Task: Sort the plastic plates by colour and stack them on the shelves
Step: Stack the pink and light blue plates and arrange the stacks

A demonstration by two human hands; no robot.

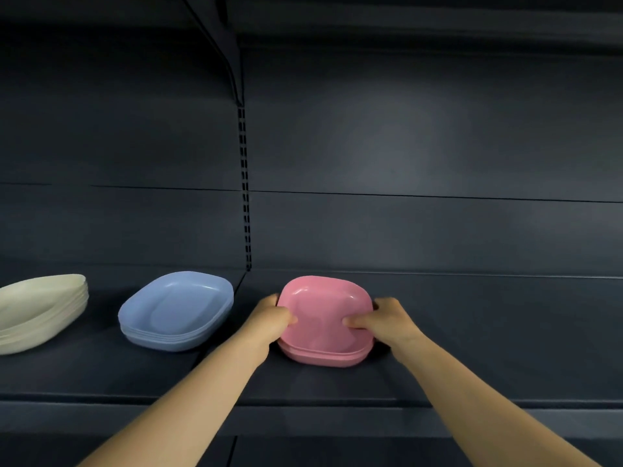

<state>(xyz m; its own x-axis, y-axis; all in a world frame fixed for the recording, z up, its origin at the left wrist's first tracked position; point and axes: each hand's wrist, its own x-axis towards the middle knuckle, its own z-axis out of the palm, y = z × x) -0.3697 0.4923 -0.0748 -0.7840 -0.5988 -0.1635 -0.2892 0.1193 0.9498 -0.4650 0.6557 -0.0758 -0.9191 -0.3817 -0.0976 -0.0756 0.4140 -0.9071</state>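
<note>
A small stack of pink plates (325, 306) sits on the dark shelf (472, 332), right of centre. My left hand (273, 320) grips its left rim, thumb on top. My right hand (382, 320) grips its right rim the same way. A stack of several blue plates (177, 310) stands to the left of the pink ones. A stack of several cream plates (37, 310) lies at the far left, partly cut off by the frame edge.
A slotted upright (245, 197) runs down the dark back panel between the blue and pink stacks. Another shelf with its bracket (232, 55) hangs overhead. The shelf's front lip (320, 402) crosses below my forearms.
</note>
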